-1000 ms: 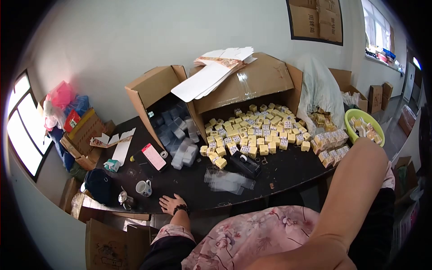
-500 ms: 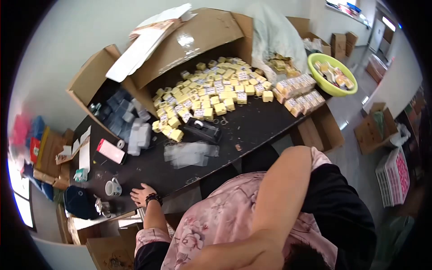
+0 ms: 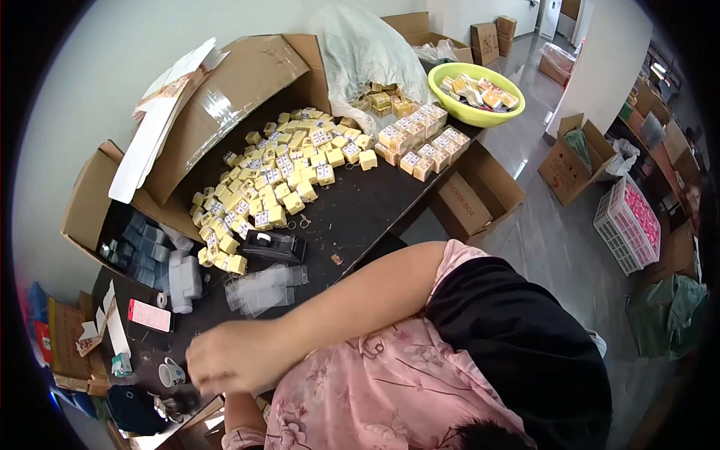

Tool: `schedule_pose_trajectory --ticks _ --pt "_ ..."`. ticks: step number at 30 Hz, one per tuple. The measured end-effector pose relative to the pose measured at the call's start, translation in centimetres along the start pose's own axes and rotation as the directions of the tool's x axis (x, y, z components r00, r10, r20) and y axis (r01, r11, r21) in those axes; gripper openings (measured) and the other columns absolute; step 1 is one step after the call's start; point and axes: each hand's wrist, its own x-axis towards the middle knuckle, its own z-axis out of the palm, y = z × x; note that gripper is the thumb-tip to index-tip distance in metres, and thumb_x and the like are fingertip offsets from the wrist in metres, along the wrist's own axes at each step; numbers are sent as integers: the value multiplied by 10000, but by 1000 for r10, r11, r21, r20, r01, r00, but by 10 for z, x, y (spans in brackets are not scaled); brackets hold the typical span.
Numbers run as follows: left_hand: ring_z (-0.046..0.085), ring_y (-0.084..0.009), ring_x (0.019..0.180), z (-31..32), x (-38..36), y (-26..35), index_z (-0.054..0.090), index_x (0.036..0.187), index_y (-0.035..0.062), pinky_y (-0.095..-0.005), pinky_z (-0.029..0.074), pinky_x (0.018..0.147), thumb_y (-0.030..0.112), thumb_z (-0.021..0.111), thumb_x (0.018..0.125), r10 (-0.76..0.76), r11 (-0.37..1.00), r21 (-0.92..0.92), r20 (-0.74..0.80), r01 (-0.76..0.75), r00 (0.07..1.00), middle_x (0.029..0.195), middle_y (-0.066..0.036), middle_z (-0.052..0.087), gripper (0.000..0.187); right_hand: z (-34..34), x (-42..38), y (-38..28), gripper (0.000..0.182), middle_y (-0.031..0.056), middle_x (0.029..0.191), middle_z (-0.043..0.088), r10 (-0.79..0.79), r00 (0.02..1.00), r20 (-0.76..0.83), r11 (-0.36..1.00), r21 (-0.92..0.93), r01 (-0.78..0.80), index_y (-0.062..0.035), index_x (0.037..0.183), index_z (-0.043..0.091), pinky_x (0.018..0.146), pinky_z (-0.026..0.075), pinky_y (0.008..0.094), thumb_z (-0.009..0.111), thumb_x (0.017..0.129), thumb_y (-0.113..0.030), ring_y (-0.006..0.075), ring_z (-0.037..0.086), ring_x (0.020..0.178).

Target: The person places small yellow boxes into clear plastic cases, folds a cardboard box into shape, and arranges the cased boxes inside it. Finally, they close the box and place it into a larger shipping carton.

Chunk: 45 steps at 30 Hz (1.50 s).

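Observation:
My right arm reaches across my body, and my right hand (image 3: 229, 358) hovers over the table's left front edge. Its fingers curl downward and look closed; whatever may be inside them is hidden. Behind it my left hand is covered, with only a bit of the left forearm (image 3: 244, 412) showing. A white patterned mug (image 3: 172, 373) stands just left of my right hand. Beyond the hand lie clear plastic sheets (image 3: 262, 290) and a black tape dispenser (image 3: 274, 246). A phone with a pink-lit screen (image 3: 150, 315) lies farther left.
Many small yellow boxes (image 3: 300, 161) spill from a large carton (image 3: 232, 97). Clear plastic cases (image 3: 184, 281) lie left of them. Wrapped box packs (image 3: 412, 139) and a yellow-green basin (image 3: 480, 114) are at the right end. Cartons (image 3: 476, 196) and a white crate (image 3: 628, 225) stand on the floor.
My right hand has swung up and left from the bottom edge, now covering my left hand, which lay spread on the table edge before. The view has turned right, shifting the table leftward.

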Motion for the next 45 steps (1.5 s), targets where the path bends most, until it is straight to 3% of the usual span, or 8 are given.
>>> schedule_pose_trajectory --ticks 5,17,24,30,35,38,41,45 --pt "354 -233 1407 2 0 1 452 1436 193 -480 301 1104 591 418 948 -18 1000 1 -34 19 999 1528 -45 396 631 1 -125 160 715 301 1442 392 591 795 -139 362 -834 -415 63 1370 443 1135 279 484 563 914 -474 417 341 1377" --pt "385 -249 1374 10 -11 -18 535 1344 157 -448 327 1092 436 544 947 148 954 -250 -87 -165 985 1462 -41 462 486 -1 -210 174 686 315 1413 432 539 842 21 446 -855 -265 110 1304 512 1119 276 567 500 946 -475 448 364 1363" --pt "452 -362 1193 -105 -163 54 541 1256 10 -437 334 1045 140 617 898 629 286 -719 -358 -634 690 1255 -195 526 388 -37 -176 142 202 158 1070 644 136 990 45 561 -827 -39 15 1010 652 979 475 439 614 890 -142 284 626 1054" --pt "557 -288 1118 -85 -188 81 564 1255 27 -343 503 917 92 754 801 660 195 -975 49 -108 749 1275 -194 470 496 -37 -167 111 197 155 1069 655 29 974 227 667 -730 150 27 1001 632 982 494 428 632 888 -134 287 646 1041" --pt "566 -171 1085 -162 -190 71 580 1232 65 -220 538 754 -70 632 867 745 -64 -978 -180 -199 643 1308 -110 450 393 -45 -154 90 636 259 1402 429 363 875 -322 650 -585 -485 37 1367 442 1094 349 455 717 839 -186 403 425 1311" --pt "534 -293 1165 -169 -195 67 584 1193 41 -345 553 856 -52 642 850 812 -131 -966 -234 -224 534 1310 -143 451 360 -67 -165 106 270 81 1024 665 922 388 13 338 462 -820 34 1224 560 795 546 257 578 960 -23 114 641 891" --pt "452 -356 1217 -160 -194 66 591 1220 35 -434 412 1008 87 730 794 784 -70 -709 -474 -702 400 1308 -133 491 451 -51 -166 89 215 67 945 663 842 478 -250 539 413 -734 32 1176 588 739 549 254 567 970 -25 102 633 811" --pt "458 -354 1189 -163 -206 65 540 1252 16 -440 376 1021 167 742 790 792 -39 -767 -414 -640 448 1282 -147 496 526 -41 -169 80 292 33 914 634 729 591 -346 679 252 -690 26 1269 562 711 517 227 558 984 -42 73 589 777"
